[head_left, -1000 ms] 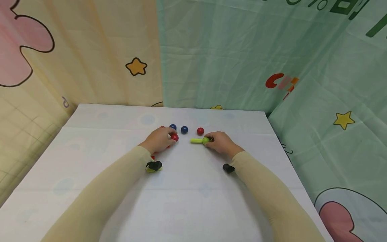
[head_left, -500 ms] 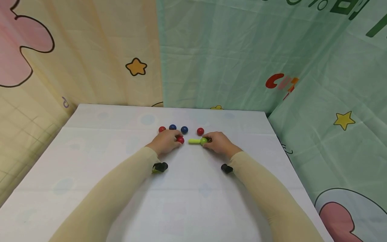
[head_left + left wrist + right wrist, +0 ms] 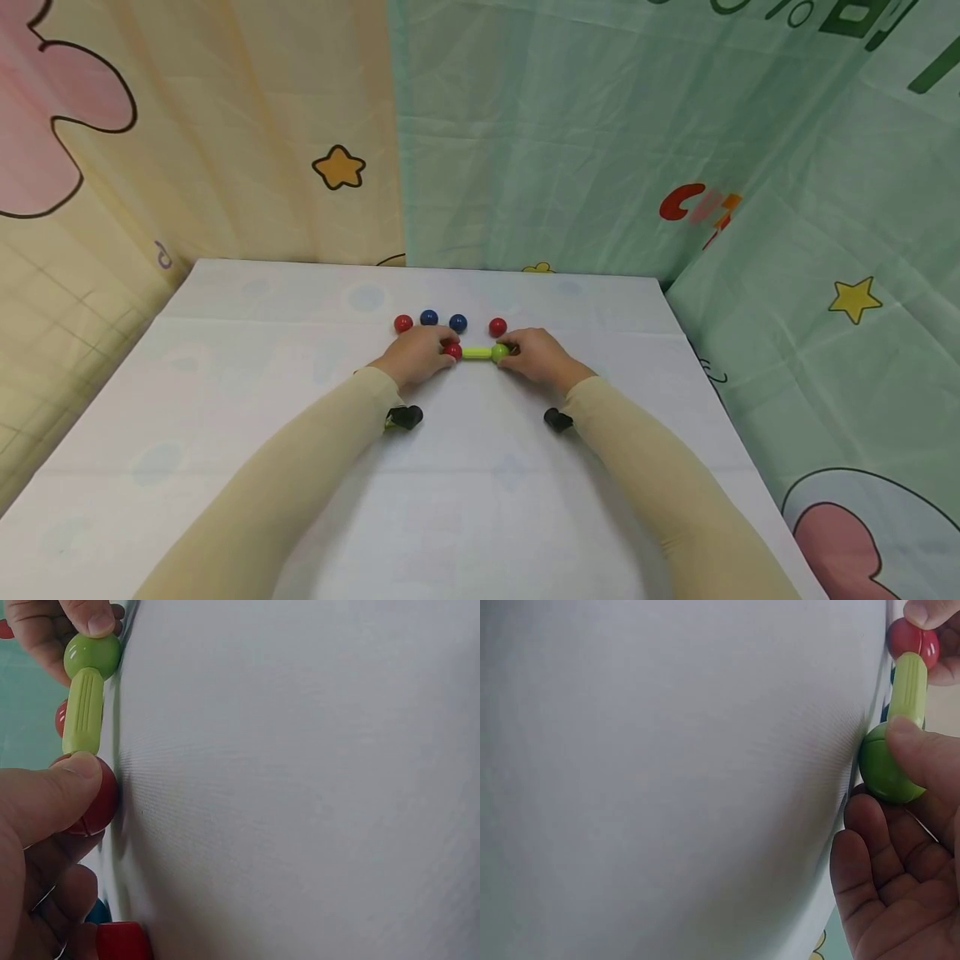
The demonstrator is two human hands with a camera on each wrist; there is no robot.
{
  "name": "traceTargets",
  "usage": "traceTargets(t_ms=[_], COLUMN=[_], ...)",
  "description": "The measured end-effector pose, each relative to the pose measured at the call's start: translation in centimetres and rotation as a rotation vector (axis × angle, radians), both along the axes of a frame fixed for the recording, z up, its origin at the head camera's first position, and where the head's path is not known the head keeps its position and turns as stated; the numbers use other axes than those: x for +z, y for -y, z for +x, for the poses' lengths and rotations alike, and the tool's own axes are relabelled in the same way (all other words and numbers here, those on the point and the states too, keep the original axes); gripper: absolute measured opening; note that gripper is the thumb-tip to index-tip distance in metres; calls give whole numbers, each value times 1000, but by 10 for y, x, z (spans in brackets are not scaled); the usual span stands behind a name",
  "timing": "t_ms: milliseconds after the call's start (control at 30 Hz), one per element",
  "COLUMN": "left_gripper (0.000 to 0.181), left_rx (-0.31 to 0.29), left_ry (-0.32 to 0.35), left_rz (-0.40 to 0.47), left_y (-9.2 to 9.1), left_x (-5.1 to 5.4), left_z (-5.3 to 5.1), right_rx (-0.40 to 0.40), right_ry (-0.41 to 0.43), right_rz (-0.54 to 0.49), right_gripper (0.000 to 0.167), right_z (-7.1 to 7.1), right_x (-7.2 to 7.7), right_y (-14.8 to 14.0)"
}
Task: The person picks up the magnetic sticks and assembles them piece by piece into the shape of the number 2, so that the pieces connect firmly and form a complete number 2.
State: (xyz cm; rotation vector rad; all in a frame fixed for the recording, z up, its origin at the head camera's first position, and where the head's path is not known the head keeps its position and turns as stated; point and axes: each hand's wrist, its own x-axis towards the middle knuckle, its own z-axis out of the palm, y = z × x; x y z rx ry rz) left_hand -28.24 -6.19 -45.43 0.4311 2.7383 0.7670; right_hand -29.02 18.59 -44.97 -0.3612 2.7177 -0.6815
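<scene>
The left hand [image 3: 414, 355] is hiding part of its red ball [image 3: 453, 351], the right hand [image 3: 542, 357] is covering part of its green ball [image 3: 499, 353], and the head view's bottom edge is cutting off both sleeves [image 3: 285, 483].

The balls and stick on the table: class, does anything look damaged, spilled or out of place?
Nothing stands out. The green stick looks whole and runs straight between the red ball in the left hand and the green ball in the right hand.
</scene>
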Motion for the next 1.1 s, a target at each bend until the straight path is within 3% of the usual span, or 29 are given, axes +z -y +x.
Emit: traceTargets(t_ms=[1100], left_gripper=[45], left_rx=[12], left_ry=[-38], left_rz=[0], left_y=[-2], left_x=[-4], left_z=[2], right_rx=[-12], right_ry=[-7], right_rz=[26], right_gripper=[51], right_z=[2], right_x=[-1], right_y=[1])
